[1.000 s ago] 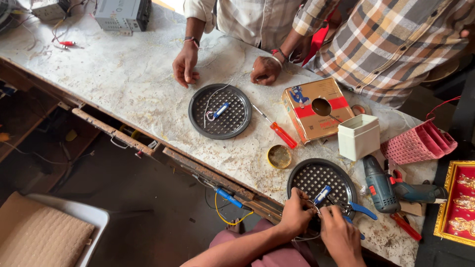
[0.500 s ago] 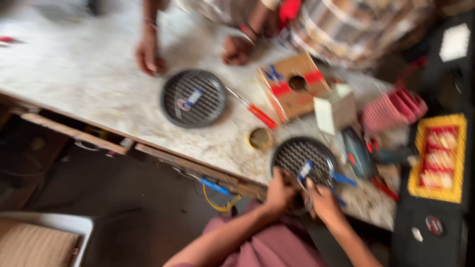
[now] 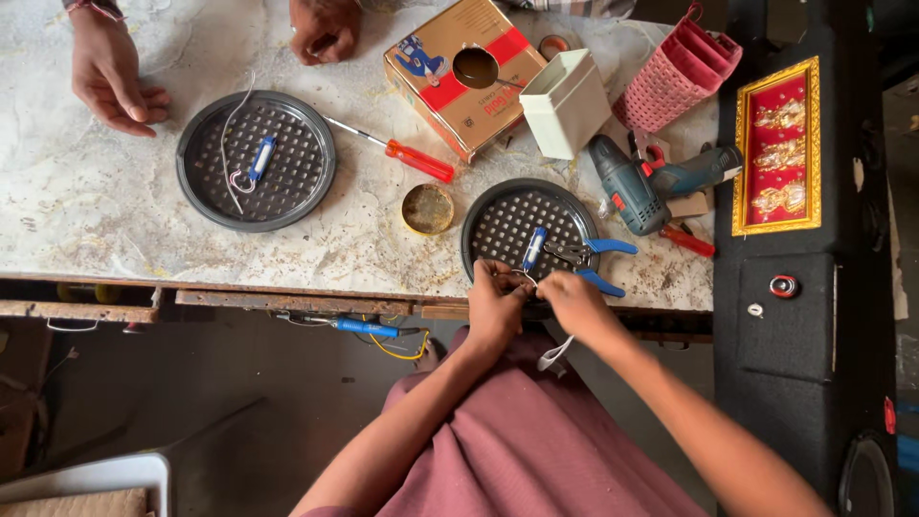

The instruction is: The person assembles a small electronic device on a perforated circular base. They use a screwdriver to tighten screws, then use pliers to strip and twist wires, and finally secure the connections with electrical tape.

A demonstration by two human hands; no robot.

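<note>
I've got my left hand (image 3: 496,304) and right hand (image 3: 571,301) pinching a thin wire (image 3: 525,279) at the near perforated tray (image 3: 498,218). Twisting seems underway; next needs steady tension.

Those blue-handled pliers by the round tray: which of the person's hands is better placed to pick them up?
Probably the right hand: the pliers lie just above it on the perforated tray. The left hand is farther off; both hands pinch a thin wire.

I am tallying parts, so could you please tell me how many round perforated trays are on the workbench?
2. One perforated tray lies at the left, near another person's hand. The other tray sits at the near edge, just beyond the left hand and right hand. None seems hidden.
</note>
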